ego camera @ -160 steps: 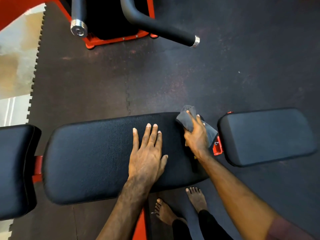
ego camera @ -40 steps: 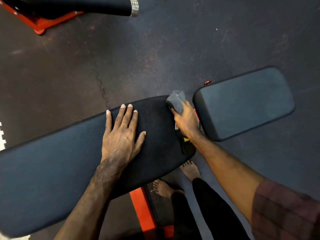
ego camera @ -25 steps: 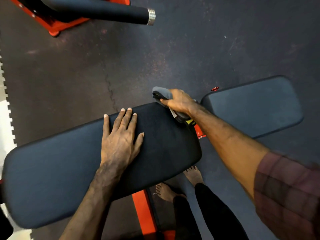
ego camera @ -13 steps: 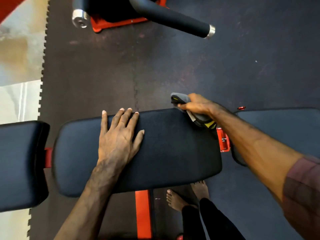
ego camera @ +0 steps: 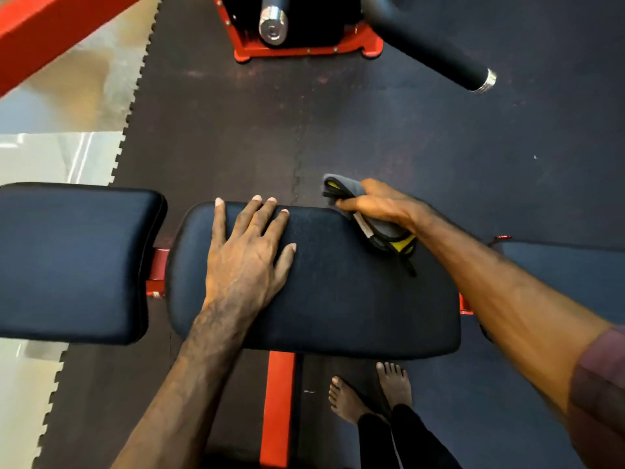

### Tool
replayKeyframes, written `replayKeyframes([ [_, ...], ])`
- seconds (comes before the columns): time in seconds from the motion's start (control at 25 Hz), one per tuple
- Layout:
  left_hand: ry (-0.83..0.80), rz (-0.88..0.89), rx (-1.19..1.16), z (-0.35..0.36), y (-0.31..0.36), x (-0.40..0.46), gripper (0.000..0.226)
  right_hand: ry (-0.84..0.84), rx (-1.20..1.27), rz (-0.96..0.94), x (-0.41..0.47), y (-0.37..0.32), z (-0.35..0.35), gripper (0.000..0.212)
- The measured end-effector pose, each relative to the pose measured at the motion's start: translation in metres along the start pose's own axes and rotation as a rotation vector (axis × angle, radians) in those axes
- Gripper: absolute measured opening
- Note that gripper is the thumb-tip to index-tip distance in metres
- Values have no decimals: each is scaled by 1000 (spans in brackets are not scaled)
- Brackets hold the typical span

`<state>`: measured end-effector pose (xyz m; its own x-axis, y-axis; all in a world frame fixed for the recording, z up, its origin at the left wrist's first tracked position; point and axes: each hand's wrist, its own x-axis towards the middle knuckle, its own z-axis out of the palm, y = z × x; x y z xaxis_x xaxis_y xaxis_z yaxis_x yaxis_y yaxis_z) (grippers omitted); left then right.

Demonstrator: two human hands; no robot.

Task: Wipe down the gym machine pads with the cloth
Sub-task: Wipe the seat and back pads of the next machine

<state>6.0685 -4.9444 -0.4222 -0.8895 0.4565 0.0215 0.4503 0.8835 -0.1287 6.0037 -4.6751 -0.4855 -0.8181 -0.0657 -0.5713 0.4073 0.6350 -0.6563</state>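
Observation:
A long black middle pad (ego camera: pixel 338 299) of a red-framed bench lies across the view below me. My left hand (ego camera: pixel 247 255) rests flat on its left half, fingers straight and reaching the far edge. My right hand (ego camera: pixel 378 204) grips a folded grey cloth (ego camera: pixel 382 228) with yellow and black trim at the pad's far right edge. One end of the cloth sticks out past my fingers, the other trails from under my hand onto the pad. A second black pad (ego camera: pixel 74 262) sits to the left. A third pad (ego camera: pixel 558 265) at the right is partly hidden by my right forearm.
The bench's red frame (ego camera: pixel 277 407) runs under the middle pad toward me, and my bare feet (ego camera: pixel 368 390) stand on the dark rubber mat beside it. Another machine's red base (ego camera: pixel 304 52), a chrome-capped bar (ego camera: pixel 273 27) and a black handle (ego camera: pixel 439 52) stand beyond.
My right hand has carried the cloth from the gap between the pads up and around to the middle pad's far right edge. My left hand has stayed flat. The view has drifted left.

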Motion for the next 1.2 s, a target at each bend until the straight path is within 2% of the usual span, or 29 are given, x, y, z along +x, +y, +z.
replayKeyframes([
  [0.12, 33, -34, -15, -4, -5, -9, 58, 7, 89, -97, -4, -24, 18, 25],
  [0.2, 47, -59, -22, -8, -15, -19, 59, 21, 91, -58, -9, -17, 9, 21],
  [0.36, 99, -130, -77, -13, -32, -45, 59, 37, 3, 87, -12, -13, 2, 30],
  [0.64, 220, -248, -191, -13, -38, -82, 58, 20, 49, -170, -13, -128, 53, 23],
  [0.76, 231, -283, -255, -12, -38, -89, 59, 17, 54, -232, -13, -155, 66, 16],
  [0.92, 216, -312, -305, -17, -43, -96, 62, 54, 72, -134, -30, -127, 50, 16],
  [1.04, 195, -341, -356, -19, -42, -105, 63, 11, -12, -64, -35, -128, 42, 20],
  [1.12, 196, -345, -386, -18, -39, -109, 64, 4, -16, -125, -29, -151, 51, 17],
  [1.2, 209, -374, -423, -18, -34, -113, 64, 8, -32, -273, -26, -180, 70, 20],
])
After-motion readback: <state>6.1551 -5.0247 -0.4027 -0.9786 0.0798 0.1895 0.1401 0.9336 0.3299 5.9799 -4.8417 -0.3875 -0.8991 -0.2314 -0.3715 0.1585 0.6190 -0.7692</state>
